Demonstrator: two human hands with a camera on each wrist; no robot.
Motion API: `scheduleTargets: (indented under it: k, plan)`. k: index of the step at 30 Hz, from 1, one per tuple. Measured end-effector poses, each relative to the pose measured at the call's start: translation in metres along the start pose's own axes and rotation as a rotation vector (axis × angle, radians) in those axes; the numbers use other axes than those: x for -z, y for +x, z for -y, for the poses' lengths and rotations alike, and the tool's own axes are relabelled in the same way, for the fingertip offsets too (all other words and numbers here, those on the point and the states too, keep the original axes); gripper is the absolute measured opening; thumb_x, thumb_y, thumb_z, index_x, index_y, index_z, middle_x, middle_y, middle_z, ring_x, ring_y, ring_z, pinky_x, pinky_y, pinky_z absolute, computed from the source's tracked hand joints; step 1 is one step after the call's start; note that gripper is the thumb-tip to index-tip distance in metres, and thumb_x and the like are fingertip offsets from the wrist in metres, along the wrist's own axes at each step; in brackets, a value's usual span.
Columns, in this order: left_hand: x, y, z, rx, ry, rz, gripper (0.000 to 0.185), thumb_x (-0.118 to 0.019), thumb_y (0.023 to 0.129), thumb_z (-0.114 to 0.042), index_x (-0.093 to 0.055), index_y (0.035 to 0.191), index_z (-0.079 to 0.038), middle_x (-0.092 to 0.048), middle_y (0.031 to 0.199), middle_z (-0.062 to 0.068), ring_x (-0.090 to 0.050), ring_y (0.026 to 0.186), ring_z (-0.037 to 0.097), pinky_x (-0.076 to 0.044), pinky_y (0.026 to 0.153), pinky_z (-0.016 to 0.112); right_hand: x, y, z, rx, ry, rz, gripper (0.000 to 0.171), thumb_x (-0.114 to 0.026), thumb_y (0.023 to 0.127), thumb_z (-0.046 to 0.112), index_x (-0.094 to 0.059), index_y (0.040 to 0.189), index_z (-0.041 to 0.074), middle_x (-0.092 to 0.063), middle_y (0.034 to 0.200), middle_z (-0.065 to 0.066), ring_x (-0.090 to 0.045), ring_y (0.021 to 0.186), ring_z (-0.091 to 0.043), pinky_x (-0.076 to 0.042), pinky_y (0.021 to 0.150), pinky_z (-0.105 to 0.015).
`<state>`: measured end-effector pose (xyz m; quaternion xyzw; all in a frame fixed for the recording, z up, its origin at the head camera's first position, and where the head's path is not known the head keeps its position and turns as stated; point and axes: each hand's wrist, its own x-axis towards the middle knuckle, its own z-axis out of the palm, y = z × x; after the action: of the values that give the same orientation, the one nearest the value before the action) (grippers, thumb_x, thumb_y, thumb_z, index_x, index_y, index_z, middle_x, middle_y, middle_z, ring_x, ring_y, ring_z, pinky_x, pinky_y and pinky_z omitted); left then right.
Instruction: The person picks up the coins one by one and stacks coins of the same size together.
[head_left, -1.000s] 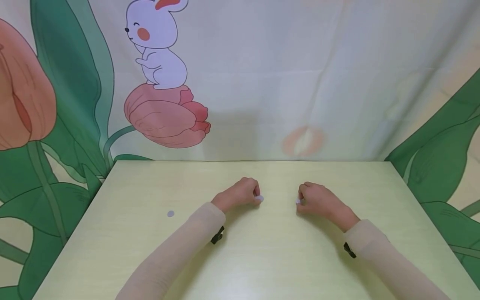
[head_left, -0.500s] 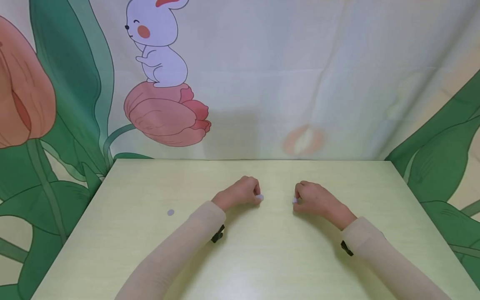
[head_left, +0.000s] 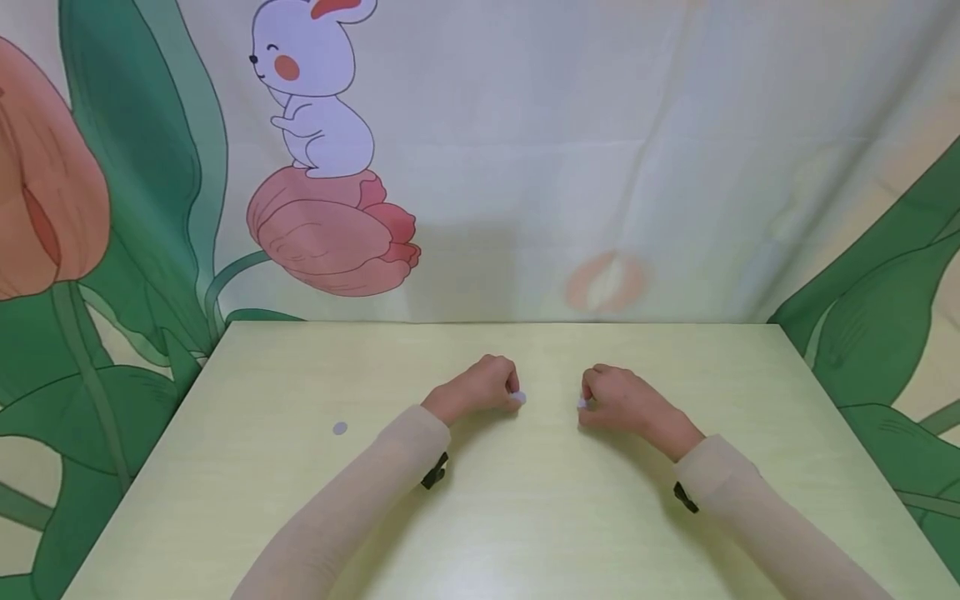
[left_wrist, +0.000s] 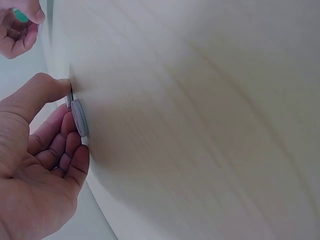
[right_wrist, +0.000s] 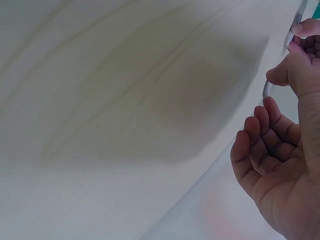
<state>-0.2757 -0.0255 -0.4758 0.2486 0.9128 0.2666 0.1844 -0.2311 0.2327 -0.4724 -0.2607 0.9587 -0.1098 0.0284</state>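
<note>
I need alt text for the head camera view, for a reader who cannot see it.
Two hands rest on a pale yellow table, the left hand and right hand each pinching a small white disc. Another disc lies apart at left.

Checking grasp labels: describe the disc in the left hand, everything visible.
The disc is small, round, flat and pale grey, maybe plastic. The left hand pinches it between thumb and curled fingers, its edge at or close to the pale yellow table. Contact is unclear. No markings are discernible.
</note>
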Motion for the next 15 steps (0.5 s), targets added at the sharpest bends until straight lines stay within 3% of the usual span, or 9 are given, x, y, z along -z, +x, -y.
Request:
scheduleTargets:
  k: [15]
  plan:
    - [0.001, -0.003, -0.003, -0.014, -0.026, -0.009, 0.012, -0.076, 0.092, -0.014, -0.07, 0.084, -0.007, -0.064, 0.081, 0.0, -0.053, 0.071, 0.012, -0.046, 0.067, 0.024, -0.009, 0.025, 0.014, 0.038, 0.016, 0.008, 0.012, -0.067, 0.081, 0.019, -0.061, 0.085, 0.01, -0.056, 0.083, 0.002, -0.051, 0.068, -0.014, -0.048, 0.067, -0.03]
